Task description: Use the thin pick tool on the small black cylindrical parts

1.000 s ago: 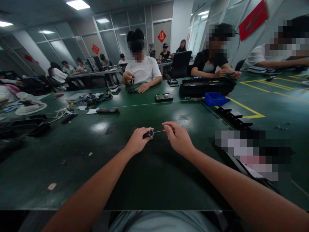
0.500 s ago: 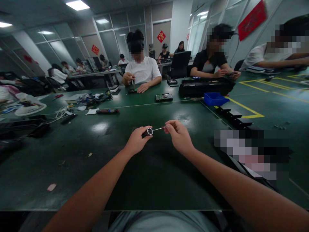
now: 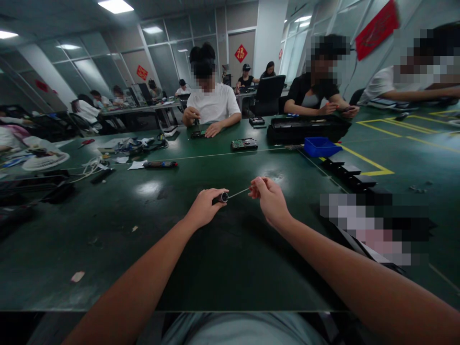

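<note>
Above the middle of the green table, my left hand (image 3: 204, 206) is closed round a short black cylinder (image 3: 224, 197) with a bright metal ring at its open end, which faces right. My right hand (image 3: 269, 199) is a little farther right, with thumb and fingers pinched on a thin metal rod (image 3: 239, 192). The rod slants from those fingertips down to the ring. Whether its left tip is inside the cylinder or only beside it, I cannot tell. My right fingers hide the rod's other end.
An electric screwdriver (image 3: 160, 164) lies on the green table (image 3: 118, 258) at the left. Farther back are a circuit board unit (image 3: 244, 144), a blue bin (image 3: 322, 147) and a long black tray (image 3: 309, 129). A co-worker (image 3: 212, 105) sits opposite. Black brackets (image 3: 352, 175) line the right.
My right hand has drawn slightly to the right, away from the cylinder, and more of the rod shows. The left hand keeps its place, with the ring turned a little.
</note>
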Tool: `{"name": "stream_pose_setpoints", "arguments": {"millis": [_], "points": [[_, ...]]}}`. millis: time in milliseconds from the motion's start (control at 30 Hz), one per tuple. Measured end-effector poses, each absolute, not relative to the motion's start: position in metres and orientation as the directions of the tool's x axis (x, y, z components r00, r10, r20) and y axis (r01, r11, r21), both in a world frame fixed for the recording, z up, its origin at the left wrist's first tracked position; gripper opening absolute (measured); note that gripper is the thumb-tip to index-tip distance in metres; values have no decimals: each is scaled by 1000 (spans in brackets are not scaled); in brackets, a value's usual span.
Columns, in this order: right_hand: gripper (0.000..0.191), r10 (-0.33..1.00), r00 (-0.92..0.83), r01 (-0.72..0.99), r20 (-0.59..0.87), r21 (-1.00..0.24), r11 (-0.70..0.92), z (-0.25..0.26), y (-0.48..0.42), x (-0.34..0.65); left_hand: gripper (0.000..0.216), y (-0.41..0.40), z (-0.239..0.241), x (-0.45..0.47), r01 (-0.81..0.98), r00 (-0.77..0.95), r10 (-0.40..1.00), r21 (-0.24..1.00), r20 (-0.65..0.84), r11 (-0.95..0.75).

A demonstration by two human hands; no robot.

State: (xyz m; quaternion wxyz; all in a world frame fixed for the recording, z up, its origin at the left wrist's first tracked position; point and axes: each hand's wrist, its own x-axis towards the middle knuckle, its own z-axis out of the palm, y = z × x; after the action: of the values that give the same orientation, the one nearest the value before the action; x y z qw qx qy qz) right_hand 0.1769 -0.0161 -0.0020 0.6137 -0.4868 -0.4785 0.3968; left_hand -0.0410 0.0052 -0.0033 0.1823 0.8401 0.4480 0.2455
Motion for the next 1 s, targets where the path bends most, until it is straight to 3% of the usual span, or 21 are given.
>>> {"name": "stream_pose_setpoints", "arguments": {"millis": [300,567,800,1000], "points": [[24,894,84,416,440,-831,370,7,-31,174,38,3,-4,-38,679,503,828,479,248,-556],[19,866,3,586,499,-703,403,13,-33,174,37,3,-4,-36,697,520,829,459,207,-551],[20,884,20,635,468,-688,350,14,-32,176,36,2,-4,-36,620,347,906,665,242,-415],[23,897,24,607,442,-720,338,15,-33,178,40,10,-9,-40,376,240,930,856,279,-354]]}}
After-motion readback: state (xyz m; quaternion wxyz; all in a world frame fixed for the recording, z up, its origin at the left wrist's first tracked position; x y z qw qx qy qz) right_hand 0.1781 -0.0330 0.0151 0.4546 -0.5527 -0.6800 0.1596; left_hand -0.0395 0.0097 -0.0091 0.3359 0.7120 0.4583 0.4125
